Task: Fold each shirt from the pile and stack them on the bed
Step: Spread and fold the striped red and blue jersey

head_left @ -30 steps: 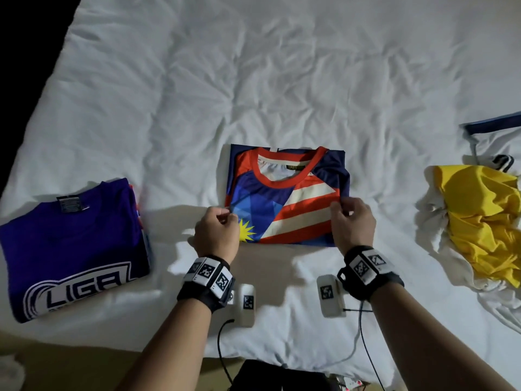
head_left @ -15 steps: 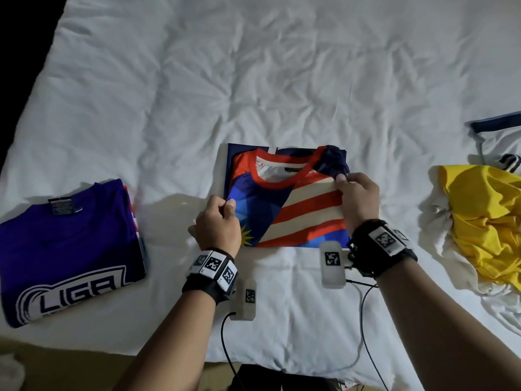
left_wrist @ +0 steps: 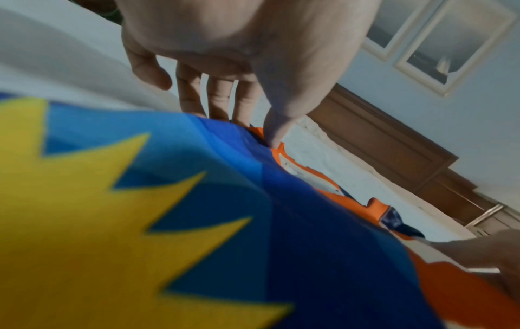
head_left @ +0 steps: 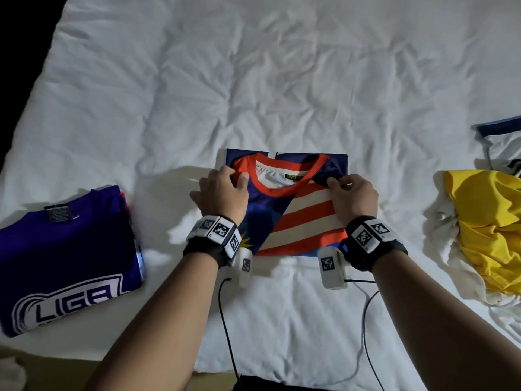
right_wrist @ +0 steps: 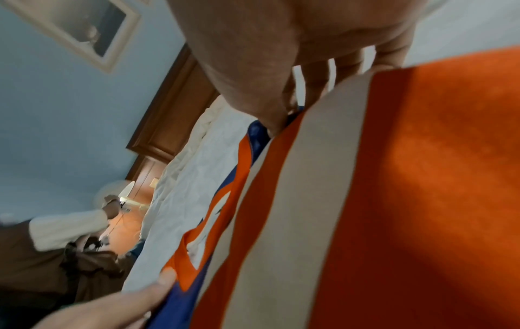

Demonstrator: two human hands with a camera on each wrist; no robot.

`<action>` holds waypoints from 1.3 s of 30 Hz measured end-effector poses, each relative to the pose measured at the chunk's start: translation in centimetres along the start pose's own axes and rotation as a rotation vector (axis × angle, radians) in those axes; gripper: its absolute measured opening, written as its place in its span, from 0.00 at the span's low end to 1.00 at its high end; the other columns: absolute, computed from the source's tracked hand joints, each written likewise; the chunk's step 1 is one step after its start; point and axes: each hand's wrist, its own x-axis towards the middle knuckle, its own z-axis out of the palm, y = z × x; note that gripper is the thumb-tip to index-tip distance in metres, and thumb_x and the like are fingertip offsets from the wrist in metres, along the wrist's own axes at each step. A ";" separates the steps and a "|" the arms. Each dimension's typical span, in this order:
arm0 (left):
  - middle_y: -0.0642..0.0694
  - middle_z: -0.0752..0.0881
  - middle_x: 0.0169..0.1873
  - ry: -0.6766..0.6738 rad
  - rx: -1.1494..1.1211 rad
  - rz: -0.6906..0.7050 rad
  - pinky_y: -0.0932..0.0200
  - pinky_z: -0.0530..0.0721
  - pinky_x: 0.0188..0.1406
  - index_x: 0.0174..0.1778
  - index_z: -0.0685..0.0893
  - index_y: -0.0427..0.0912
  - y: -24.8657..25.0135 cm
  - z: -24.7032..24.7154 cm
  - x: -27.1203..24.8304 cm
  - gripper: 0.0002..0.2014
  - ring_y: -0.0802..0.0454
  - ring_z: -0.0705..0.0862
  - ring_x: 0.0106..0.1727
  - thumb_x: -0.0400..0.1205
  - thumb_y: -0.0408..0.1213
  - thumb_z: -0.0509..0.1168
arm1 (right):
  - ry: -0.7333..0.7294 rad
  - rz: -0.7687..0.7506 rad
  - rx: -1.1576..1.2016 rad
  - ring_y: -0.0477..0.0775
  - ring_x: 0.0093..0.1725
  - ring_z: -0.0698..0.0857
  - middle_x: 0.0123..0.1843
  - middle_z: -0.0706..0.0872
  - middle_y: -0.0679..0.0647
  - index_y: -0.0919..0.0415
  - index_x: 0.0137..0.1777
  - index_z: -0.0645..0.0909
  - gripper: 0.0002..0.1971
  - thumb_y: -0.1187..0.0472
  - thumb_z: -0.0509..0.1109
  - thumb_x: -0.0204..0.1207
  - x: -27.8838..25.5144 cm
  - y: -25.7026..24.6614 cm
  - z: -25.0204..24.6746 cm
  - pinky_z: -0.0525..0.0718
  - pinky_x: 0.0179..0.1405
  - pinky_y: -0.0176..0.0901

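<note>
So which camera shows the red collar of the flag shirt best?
The head view: the whole red collar shows there as one curve, between the left hand and the right hand. The left wrist view shows only a thin orange edge past the fingers; the right wrist view shows a blurred strip.

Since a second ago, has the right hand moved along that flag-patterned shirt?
Yes. The right hand has slid up the striped jersey, from near its bottom edge to beside the red collar, away from the person.
</note>
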 end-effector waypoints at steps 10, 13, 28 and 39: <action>0.47 0.86 0.43 0.009 -0.163 -0.028 0.42 0.72 0.62 0.45 0.77 0.49 1.0 0.4 2.1 0.09 0.35 0.83 0.56 0.88 0.48 0.63 | 0.047 0.112 0.032 0.60 0.56 0.85 0.49 0.86 0.47 0.47 0.50 0.81 0.08 0.46 0.67 0.76 1.2 -0.3 0.2 0.78 0.70 0.64; 0.45 0.90 0.48 -0.010 -0.196 -0.074 0.41 0.76 0.66 0.50 0.81 0.48 0.9 0.5 2.8 0.13 0.36 0.84 0.56 0.86 0.55 0.62 | 0.129 -0.063 0.022 0.55 0.62 0.80 0.57 0.81 0.46 0.46 0.58 0.78 0.15 0.41 0.68 0.75 1.1 -0.8 0.4 0.76 0.70 0.61; 0.53 0.78 0.29 0.046 -0.348 0.094 0.39 0.82 0.44 0.42 0.74 0.39 -1.1 1.7 4.7 0.10 0.35 0.81 0.38 0.84 0.38 0.68 | 0.065 -0.192 -0.099 0.54 0.57 0.77 0.48 0.88 0.48 0.42 0.50 0.85 0.07 0.53 0.65 0.82 5.3 -1.2 1.3 0.59 0.57 0.47; 0.31 0.51 0.89 0.001 0.305 0.532 0.32 0.56 0.86 0.89 0.57 0.38 -0.7 2.3 -0.6 0.34 0.34 0.52 0.89 0.91 0.54 0.50 | 0.040 -0.582 -0.448 0.58 0.91 0.41 0.92 0.43 0.57 0.59 0.90 0.49 0.33 0.44 0.50 0.90 -2.5 -0.4 3.6 0.38 0.88 0.55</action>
